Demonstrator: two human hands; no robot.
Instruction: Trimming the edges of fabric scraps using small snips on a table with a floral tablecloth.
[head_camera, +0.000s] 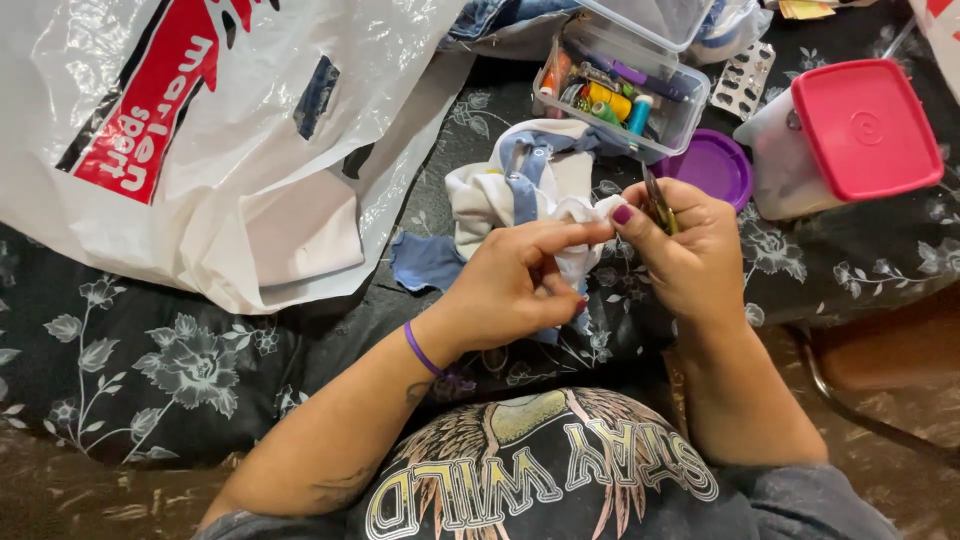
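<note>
**Small scissors at the edge of a pinched cloth**

Closest to me, the left hand (510, 285) has its grip closed on a fold of white cloth (575, 215), thumb and forefinger pressing the edge out flat toward the other hand. A purple band (420, 350) sits on that wrist. The right hand (685, 250) is wrapped around a small pair of scissors (657, 205), tips pointing up, just beside the pinched edge; whether the blades touch the fabric I cannot tell.

To my eye, the work goes best with the cloth kept taut between the two hands and the blades kept clear of the left fingertips, which sit very near them.

The cloth trails back into a bundle of white and blue fabric (520, 175) lying on the dark floral bedspread (150, 370), with a blue scrap (425, 260) beside it. Farther off stands a clear box of thread spools (620, 95), a purple lid (712, 165) touching its corner, and a container with a pink lid (865, 125) to the right. A large white plastic bag (230, 130) fills the far left.
</note>
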